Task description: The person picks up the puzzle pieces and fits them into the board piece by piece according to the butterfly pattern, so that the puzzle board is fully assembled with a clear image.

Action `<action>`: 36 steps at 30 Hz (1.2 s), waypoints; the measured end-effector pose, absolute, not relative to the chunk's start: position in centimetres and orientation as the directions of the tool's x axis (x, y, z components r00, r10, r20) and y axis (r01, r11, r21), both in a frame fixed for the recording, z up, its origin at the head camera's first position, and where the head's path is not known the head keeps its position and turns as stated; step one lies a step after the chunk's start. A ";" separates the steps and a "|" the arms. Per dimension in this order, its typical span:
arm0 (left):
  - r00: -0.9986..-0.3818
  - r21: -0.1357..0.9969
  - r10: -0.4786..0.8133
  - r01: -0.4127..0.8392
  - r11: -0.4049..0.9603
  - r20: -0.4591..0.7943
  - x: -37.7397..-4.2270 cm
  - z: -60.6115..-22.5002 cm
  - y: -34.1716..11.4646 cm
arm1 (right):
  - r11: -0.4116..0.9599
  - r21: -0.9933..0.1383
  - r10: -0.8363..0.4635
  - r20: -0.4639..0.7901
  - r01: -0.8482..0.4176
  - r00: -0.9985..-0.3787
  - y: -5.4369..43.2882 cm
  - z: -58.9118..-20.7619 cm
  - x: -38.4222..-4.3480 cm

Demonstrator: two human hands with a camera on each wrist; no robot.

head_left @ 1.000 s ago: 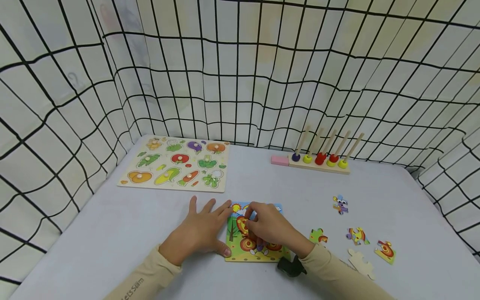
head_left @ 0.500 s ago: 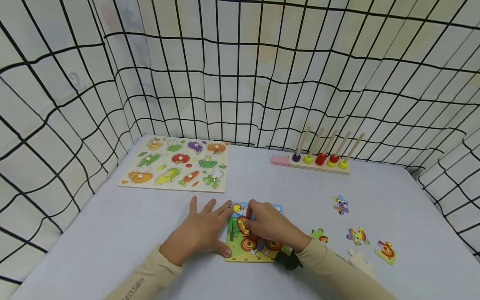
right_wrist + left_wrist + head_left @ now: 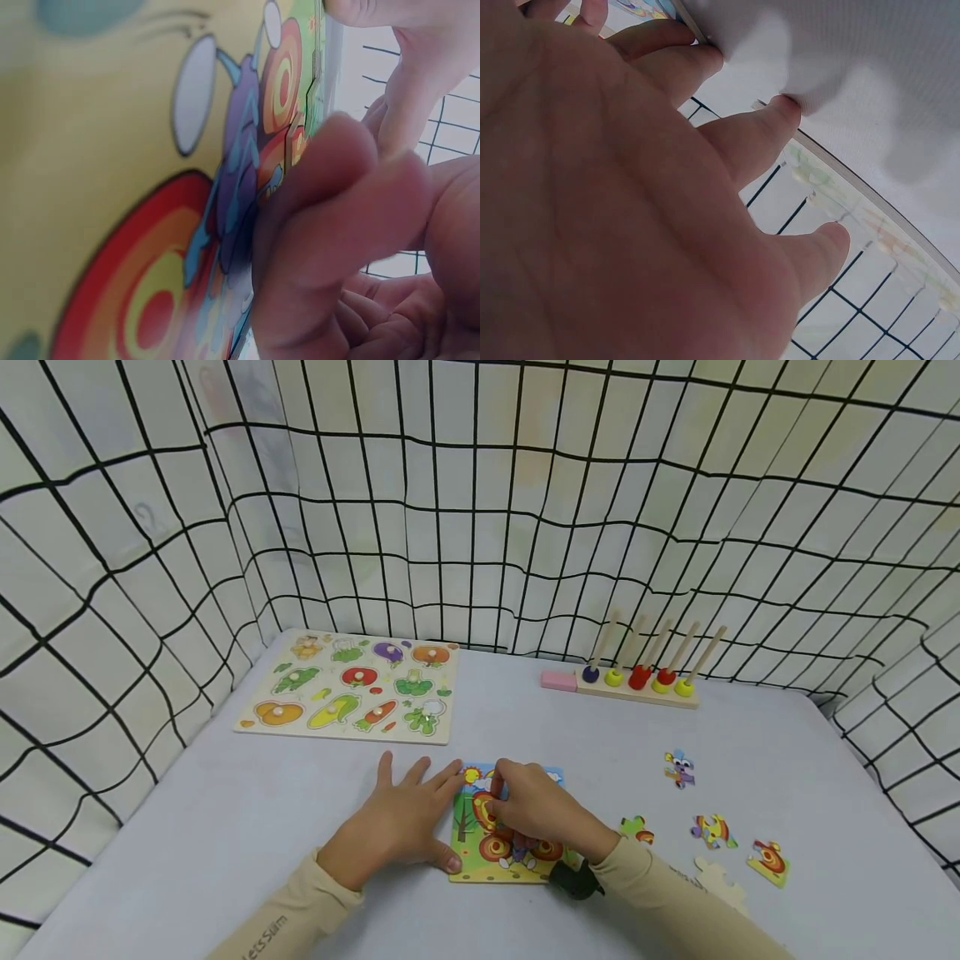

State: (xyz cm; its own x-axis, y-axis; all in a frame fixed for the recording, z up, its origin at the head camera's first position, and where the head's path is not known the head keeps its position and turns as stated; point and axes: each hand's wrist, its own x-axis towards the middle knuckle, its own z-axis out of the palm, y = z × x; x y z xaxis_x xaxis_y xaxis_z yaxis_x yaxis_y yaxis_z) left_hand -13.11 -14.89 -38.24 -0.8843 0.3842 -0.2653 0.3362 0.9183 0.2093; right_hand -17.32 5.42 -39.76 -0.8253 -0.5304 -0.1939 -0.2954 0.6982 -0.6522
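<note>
A small butterfly jigsaw puzzle (image 3: 472, 860) with a yellow and green ground lies in its board at the front middle of the table. My left hand (image 3: 401, 822) rests spread at the board's left edge, thumb and index finger touching the frame; its other fingers are straight in the left wrist view. Over the upper middle of the puzzle is my right hand (image 3: 543, 810), thumb and index finger curled down to pinch a puzzle piece with an orange wing part (image 3: 296, 146), whose edge stands proud of the board. The right fingers (image 3: 330, 225) hide much of that piece.
Loose puzzle pieces lie to the right: a purple-faced one (image 3: 680, 768), a green one (image 3: 636, 829), a yellow one (image 3: 714, 832), an orange one (image 3: 770, 863) and a plain wood-coloured one (image 3: 720, 883). Behind are a vegetable peg puzzle (image 3: 345, 685), a bead stand (image 3: 637, 689) and black netting.
My right wrist has shifted slightly left and the thumb has come a little closer to the board. The left hand has stayed in place.
</note>
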 end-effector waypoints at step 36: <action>-0.879 0.230 0.390 0.334 0.914 -0.273 -13.1 -38.2 -14.7 | 0.665 -0.660 -0.477 -0.016 -0.349 -0.879 20.2 -36.9 -17.2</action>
State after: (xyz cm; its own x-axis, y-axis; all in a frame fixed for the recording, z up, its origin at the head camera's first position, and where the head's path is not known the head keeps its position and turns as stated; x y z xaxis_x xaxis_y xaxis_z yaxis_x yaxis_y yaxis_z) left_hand -13.14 -14.74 -38.19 -0.8794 0.3903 -0.2727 0.3343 0.9139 0.2303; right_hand -17.20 20.16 -36.93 -0.8788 -0.4769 -0.0161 -0.3489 0.6653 -0.6601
